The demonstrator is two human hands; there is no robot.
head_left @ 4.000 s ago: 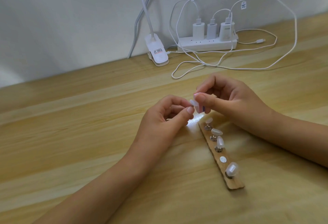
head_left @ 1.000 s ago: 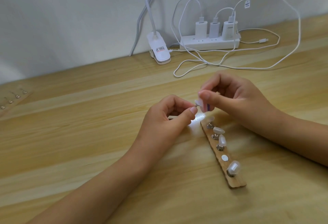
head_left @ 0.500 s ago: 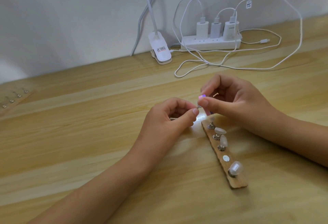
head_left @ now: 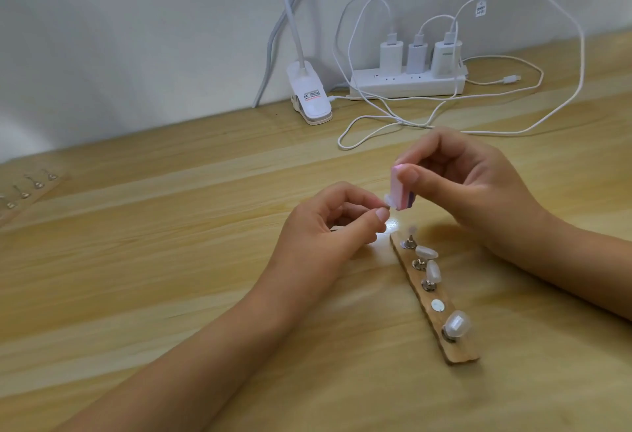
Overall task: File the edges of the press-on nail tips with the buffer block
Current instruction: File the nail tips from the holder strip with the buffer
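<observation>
Far left edge, a spare strip of metal pegs (head_left: 25,189) lies on the counter (head_left: 171,260). Mid-frame, my left grip (head_left: 328,230) pinches one nail tip (head_left: 490,199) between thumb and forefinger. The buffer block (head_left: 505,196) touches its edge, upright, pinched in my right grip (head_left: 478,185). Lower right, below both grips, a wooden holder (head_left: 461,353) on the counter carries more tips on pegs.

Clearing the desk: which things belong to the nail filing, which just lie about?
Job: buffer block, held nail tip, wooden holder with tips.
Lying about: power strip, chargers, cables, lamp clamp, pin strip far left.
</observation>
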